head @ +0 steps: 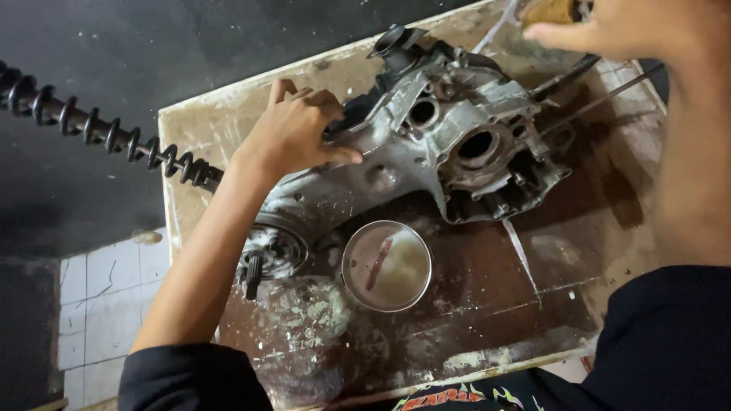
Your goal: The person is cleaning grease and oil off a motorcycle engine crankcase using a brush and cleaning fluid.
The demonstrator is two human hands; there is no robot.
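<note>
Metal, greasy and heavy: your left hand (293, 133) rests on the engine casing (426, 144), fingers curled over its upper edge, thumb pressed flat on its face, a steadying grip rather than a closed one. If that oily surface lets the thumb slide, the casing could shift toward the round tin dish (386, 265) just below the grip on the tabletop (533, 304). Your right hand (609, 30), well apart at the top, pinches something yellowish-brown (550, 11); I cannot tell what.
</note>
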